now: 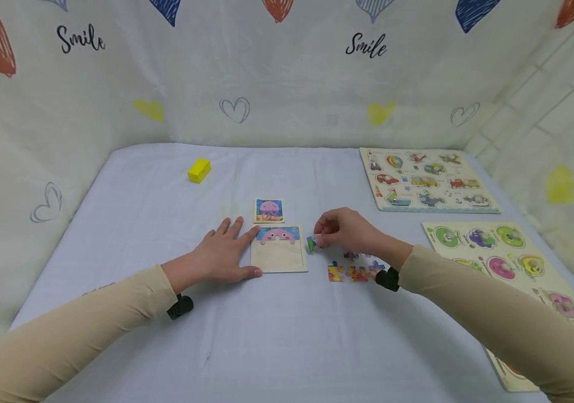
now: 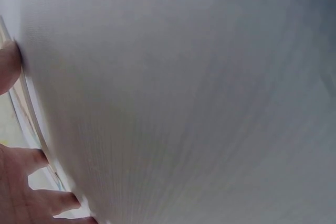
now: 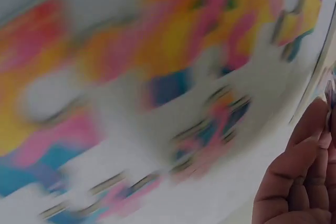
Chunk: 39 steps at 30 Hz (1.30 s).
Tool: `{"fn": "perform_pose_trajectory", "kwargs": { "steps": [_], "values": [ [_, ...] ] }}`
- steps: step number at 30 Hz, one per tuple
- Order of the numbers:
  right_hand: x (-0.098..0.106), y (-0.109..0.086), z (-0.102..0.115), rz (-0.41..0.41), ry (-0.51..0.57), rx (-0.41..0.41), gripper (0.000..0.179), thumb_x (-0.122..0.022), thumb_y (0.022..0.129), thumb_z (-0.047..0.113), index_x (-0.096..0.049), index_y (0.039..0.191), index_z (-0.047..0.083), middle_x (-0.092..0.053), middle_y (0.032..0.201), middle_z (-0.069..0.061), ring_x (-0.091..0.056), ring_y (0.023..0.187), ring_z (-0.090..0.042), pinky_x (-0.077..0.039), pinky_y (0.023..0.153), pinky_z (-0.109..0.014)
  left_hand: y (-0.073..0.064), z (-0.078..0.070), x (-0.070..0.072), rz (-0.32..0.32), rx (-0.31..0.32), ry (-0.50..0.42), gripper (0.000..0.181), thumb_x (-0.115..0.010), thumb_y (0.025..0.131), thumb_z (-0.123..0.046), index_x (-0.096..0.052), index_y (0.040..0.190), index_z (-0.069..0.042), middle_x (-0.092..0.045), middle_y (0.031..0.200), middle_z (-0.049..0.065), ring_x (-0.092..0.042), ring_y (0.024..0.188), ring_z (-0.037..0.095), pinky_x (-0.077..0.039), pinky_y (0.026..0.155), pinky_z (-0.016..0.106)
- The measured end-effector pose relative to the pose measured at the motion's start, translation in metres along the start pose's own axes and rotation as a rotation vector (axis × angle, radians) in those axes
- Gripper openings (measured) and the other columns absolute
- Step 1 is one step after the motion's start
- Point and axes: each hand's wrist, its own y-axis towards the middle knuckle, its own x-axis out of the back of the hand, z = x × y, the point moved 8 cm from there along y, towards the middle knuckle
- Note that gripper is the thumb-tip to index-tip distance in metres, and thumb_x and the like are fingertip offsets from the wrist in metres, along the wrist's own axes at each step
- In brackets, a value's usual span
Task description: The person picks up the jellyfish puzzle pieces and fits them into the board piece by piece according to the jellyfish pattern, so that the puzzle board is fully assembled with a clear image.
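A small wooden puzzle board (image 1: pixel 279 258) lies mid-table, its top strip filled with pieces showing a pink sea creature (image 1: pixel 277 235) on blue. My left hand (image 1: pixel 219 254) lies flat with fingers spread, thumb and index finger at the board's left edge. Just right of the board, my right hand (image 1: pixel 352 230) pinches a jigsaw piece (image 1: pixel 311 244) with green and blue on it. Loose jigsaw pieces (image 1: pixel 357 273) in yellow, pink and blue lie below that hand, partly covered by it. In the right wrist view, loose pieces (image 3: pixel 178 35) look blurred.
A square picture card (image 1: pixel 269 210) with a pink jellyfish touches the board's far side. Farther back is a yellow block (image 1: pixel 198 170). On the right lie a vehicle puzzle board (image 1: pixel 430 193) and a fruit puzzle board (image 1: pixel 473 249), the latter partly under my right forearm.
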Motion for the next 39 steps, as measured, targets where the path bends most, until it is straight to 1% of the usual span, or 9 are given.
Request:
{"fn": "perform_pose_trajectory", "kwargs": {
  "steps": [3, 8, 14, 19, 21, 26, 32, 39],
  "values": [
    [-0.01, 0.009, 0.01, 0.007, 0.041, -0.045, 0.013, -0.077, 0.093, 0.017, -0.072, 0.1, 0.007, -0.067, 0.084, -0.003, -0.057, 0.078, -0.017, -0.046, 0.069, -0.026, 0.0, 0.0, 0.0, 0.007, 0.0, -0.005, 0.093, -0.063, 0.093, -0.06, -0.024, 0.164, -0.015, -0.015, 0.169, 0.026, -0.016, 0.154, 0.052, -0.028, 0.117, 0.069],
    [-0.031, 0.027, 0.028, 0.02, 0.059, -0.095, 0.014, -0.078, 0.092, 0.021, -0.073, 0.098, 0.01, -0.066, 0.082, -0.002, -0.055, 0.076, -0.015, -0.042, 0.061, -0.023, 0.002, 0.0, -0.002, 0.013, -0.005, 0.0, 0.094, -0.062, 0.092, -0.062, -0.024, 0.164, -0.016, -0.015, 0.169, 0.026, -0.017, 0.154, 0.053, -0.03, 0.116, 0.069],
    [-0.049, 0.04, 0.046, 0.037, 0.076, -0.122, 0.014, -0.078, 0.092, 0.022, -0.075, 0.097, 0.009, -0.074, 0.083, -0.003, -0.063, 0.072, -0.011, -0.044, 0.062, -0.02, 0.003, 0.001, -0.003, 0.012, -0.009, 0.015, 0.094, -0.061, 0.092, -0.064, -0.024, 0.164, -0.017, -0.016, 0.169, 0.026, -0.018, 0.153, 0.053, -0.031, 0.116, 0.069],
    [-0.056, 0.046, 0.051, 0.038, 0.108, -0.157, 0.015, -0.079, 0.091, 0.021, -0.074, 0.093, 0.008, -0.076, 0.079, -0.003, -0.069, 0.069, -0.009, -0.046, 0.063, -0.018, 0.002, 0.0, -0.001, 0.015, -0.013, 0.01, 0.094, -0.062, 0.092, -0.063, -0.023, 0.164, -0.017, -0.015, 0.169, 0.026, -0.018, 0.154, 0.053, -0.031, 0.116, 0.07],
    [-0.057, 0.048, 0.053, 0.039, 0.113, -0.159, 0.014, -0.08, 0.091, 0.021, -0.074, 0.092, 0.008, -0.076, 0.079, -0.004, -0.071, 0.069, -0.009, -0.046, 0.062, -0.018, 0.001, -0.001, 0.0, 0.014, -0.014, 0.008, 0.094, -0.062, 0.092, -0.063, -0.024, 0.164, -0.017, -0.015, 0.169, 0.026, -0.018, 0.154, 0.053, -0.031, 0.116, 0.07],
    [-0.056, 0.051, 0.061, 0.038, 0.062, -0.149, 0.013, -0.08, 0.091, 0.019, -0.075, 0.09, 0.006, -0.076, 0.077, -0.005, -0.072, 0.068, -0.01, -0.046, 0.061, -0.019, 0.001, 0.0, 0.0, 0.003, -0.02, 0.012, 0.094, -0.062, 0.092, -0.063, -0.025, 0.164, -0.017, -0.017, 0.169, 0.026, -0.018, 0.154, 0.053, -0.032, 0.115, 0.069],
    [-0.055, 0.053, 0.069, 0.031, -0.015, -0.155, 0.015, -0.081, 0.089, 0.017, -0.073, 0.082, 0.007, -0.075, 0.074, -0.005, -0.071, 0.067, -0.012, -0.045, 0.059, -0.017, 0.002, 0.002, 0.0, -0.004, -0.022, 0.012, 0.094, -0.062, 0.092, -0.063, -0.024, 0.164, -0.017, -0.017, 0.169, 0.026, -0.019, 0.153, 0.053, -0.032, 0.115, 0.07],
    [-0.056, 0.055, 0.067, 0.01, -0.096, -0.169, 0.02, -0.082, 0.088, 0.021, -0.071, 0.078, 0.007, -0.071, 0.072, -0.004, -0.065, 0.067, -0.012, -0.043, 0.055, -0.018, 0.003, 0.003, -0.001, -0.002, -0.013, 0.004, 0.094, -0.062, 0.092, -0.063, -0.025, 0.164, -0.017, -0.017, 0.169, 0.026, -0.018, 0.153, 0.052, -0.031, 0.115, 0.07]
  ]
}}
